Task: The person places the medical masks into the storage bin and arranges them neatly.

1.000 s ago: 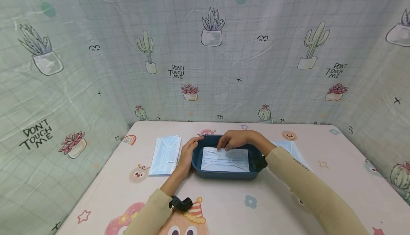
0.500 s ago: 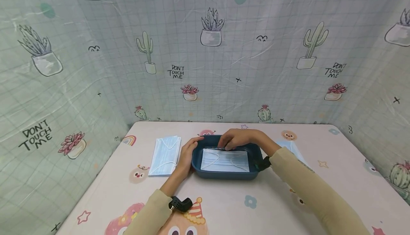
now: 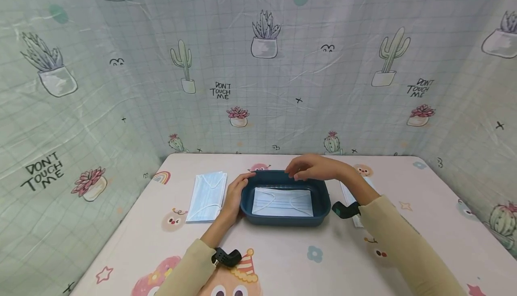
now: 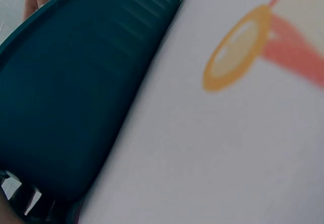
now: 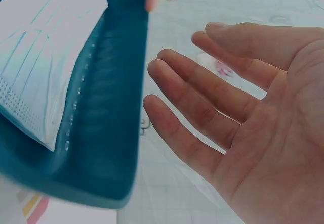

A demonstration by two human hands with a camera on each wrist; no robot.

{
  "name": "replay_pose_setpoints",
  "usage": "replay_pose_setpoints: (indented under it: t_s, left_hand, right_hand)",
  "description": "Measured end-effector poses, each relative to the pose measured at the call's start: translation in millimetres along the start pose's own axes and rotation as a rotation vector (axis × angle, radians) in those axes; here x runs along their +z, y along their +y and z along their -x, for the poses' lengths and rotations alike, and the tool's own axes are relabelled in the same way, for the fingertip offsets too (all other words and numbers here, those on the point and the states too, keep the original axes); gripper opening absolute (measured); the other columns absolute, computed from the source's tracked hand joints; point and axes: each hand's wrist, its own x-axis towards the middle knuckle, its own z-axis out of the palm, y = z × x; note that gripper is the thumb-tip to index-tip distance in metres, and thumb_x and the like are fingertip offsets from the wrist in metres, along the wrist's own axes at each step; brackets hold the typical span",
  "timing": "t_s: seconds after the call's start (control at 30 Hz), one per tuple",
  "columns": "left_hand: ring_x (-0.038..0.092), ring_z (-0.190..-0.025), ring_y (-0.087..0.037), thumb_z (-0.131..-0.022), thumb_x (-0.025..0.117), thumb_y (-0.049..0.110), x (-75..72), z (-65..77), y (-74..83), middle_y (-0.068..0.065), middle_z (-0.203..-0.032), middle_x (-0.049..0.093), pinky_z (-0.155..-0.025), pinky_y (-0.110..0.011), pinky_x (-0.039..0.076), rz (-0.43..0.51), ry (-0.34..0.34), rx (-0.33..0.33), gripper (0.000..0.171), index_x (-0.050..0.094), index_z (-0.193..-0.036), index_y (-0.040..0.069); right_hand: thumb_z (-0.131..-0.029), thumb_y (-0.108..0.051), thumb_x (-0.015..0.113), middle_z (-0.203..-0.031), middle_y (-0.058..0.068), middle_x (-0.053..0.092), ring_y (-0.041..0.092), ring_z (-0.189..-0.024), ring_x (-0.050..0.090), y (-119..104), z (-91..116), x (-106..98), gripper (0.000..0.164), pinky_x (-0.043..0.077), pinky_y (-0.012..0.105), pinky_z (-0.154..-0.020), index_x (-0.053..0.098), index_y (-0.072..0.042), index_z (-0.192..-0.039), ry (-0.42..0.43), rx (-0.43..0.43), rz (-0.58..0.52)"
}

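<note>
A dark blue plastic basket (image 3: 285, 221) stands mid-table with a pale blue face mask (image 3: 282, 202) lying flat inside, its white ear loops on top. At the basket's left end, my left hand (image 3: 232, 199) grips the rim; its thumb is hidden. Above the far right rim, my right hand (image 3: 317, 168) hovers with nothing in it. In the right wrist view, the fingers (image 5: 192, 115) are spread and slightly bent, apart from the basket wall (image 5: 109, 118). The left wrist view shows mostly the basket's outer side (image 4: 81, 87).
A stack of folded face masks (image 3: 207, 197) lies left of the basket. More mask material (image 3: 369, 181) lies to the right, partly covered by my right arm. The table (image 3: 291, 264) has a printed pink cover, and a patterned curtain (image 3: 258, 76) rises behind it.
My right hand has let go of the mask in the basket and risen up and to the right, its fingers opening. That mask lies slightly lower against the near side. My left hand stays put.
</note>
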Motion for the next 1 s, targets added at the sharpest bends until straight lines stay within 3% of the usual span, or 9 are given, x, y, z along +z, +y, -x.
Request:
replay_pose_setpoints:
  t_s: [0.2, 0.43, 0.67, 1.0]
  left_hand:
    - [0.043, -0.149, -0.025, -0.109, 0.038, 0.019, -0.1, 1.3, -0.1, -0.008, -0.149, 0.059, -0.129, -0.05, 0.023, 0.003, 0.005, -0.003, 0.039, 0.066, -0.135, 0.011]
    - [0.043, -0.149, -0.025, -0.109, 0.038, 0.02, 0.1, 0.5, -0.9, -0.007, -0.149, 0.059, -0.129, -0.049, 0.024, -0.01, 0.006, 0.005, 0.039, 0.066, -0.135, 0.011]
    - [0.043, -0.149, -0.026, -0.109, 0.039, 0.018, 0.3, 0.6, -1.4, -0.009, -0.148, 0.059, -0.128, -0.049, 0.024, -0.005, 0.01, 0.014, 0.039, 0.067, -0.134, 0.01]
    - [0.044, -0.149, -0.027, -0.109, 0.039, 0.018, 0.5, 0.5, -0.1, -0.01, -0.148, 0.06, -0.128, -0.05, 0.025, -0.013, 0.013, 0.025, 0.039, 0.066, -0.135, 0.009]
  right_hand:
    - [-0.104, -0.014, 0.059, -0.135, 0.025, 0.065, 0.039, -0.122, 0.065, 2.4, 26.2, 2.6, 0.037, 0.056, 0.05, -0.101, 0.06, -0.008, -0.14, 0.101, 0.013, -0.053]
    - [-0.104, -0.014, 0.058, -0.132, 0.027, 0.065, 0.033, -0.114, 0.068, 9.5, 52.9, 5.3, 0.039, 0.06, 0.043, -0.094, 0.057, -0.002, -0.14, 0.174, 0.035, -0.077]
    - [-0.103, -0.013, 0.057, -0.127, 0.026, 0.068, 0.033, -0.109, 0.071, 27.3, 76.9, 5.0, 0.035, 0.06, 0.031, -0.085, 0.06, -0.003, -0.136, 0.257, 0.018, -0.065]
    - [-0.105, -0.016, 0.055, -0.13, 0.026, 0.067, 0.015, -0.102, 0.072, 48.1, 109.2, -7.7, 0.037, 0.061, 0.03, -0.084, 0.057, -0.002, -0.139, 0.365, 0.113, -0.1]
